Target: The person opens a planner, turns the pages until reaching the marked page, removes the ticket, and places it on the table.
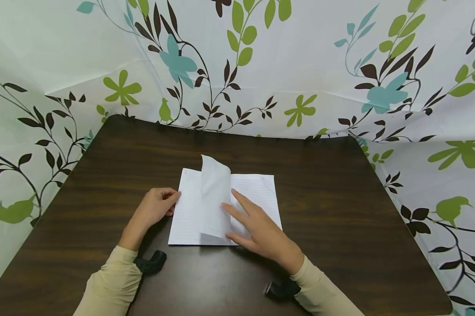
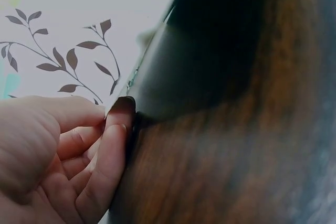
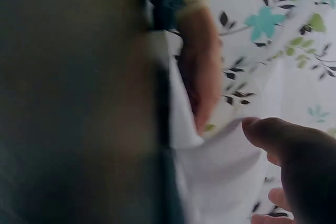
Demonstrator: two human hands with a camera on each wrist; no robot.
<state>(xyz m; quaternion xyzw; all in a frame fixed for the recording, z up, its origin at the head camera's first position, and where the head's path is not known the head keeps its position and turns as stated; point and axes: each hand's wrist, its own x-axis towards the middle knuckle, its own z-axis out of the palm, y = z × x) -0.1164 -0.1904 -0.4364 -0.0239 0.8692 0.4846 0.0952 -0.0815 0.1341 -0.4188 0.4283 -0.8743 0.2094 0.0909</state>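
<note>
An open notebook with white ruled pages lies on the dark wooden table. One page stands up from the middle, curving, with its top corner raised. At the notebook's left edge my left hand pinches the side between thumb and fingers; the left wrist view shows this hand close up at the edge. My right hand is over the right-hand page, fingers spread and fairly straight, fingertips at the raised page's right side. In the right wrist view the thumb overlaps the curved page.
Dark wood grain covers the tabletop around the notebook. White cloth with leaf and flower prints hangs behind the table and along both sides. A dark wrist strap sits on the left wrist, and a dark device on the right.
</note>
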